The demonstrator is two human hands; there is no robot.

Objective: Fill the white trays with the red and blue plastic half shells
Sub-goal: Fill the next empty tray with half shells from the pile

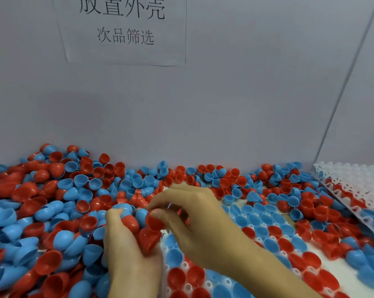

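Left hand (125, 239) curls round several red and blue plastic half shells (147, 237) | right hand (192, 220) pinches one red shell (153, 221), which way it opens unclear | white plastic tray (341, 272) below holds shells dome-up in rows | loose shell pile (52, 201) lies behind | second white tray (354, 183) leans tilted far right | paper sign (125, 29) on grey wall.

The work surface (343, 274) shows only as pale patches — it is almost wholly buried. Loose red and blue half shells (52, 211) lie heaped left of and beyond the hands; a white tray (276, 250) lies under the right hand (194, 222), and another tray (354, 183) rests tilted far to its right.
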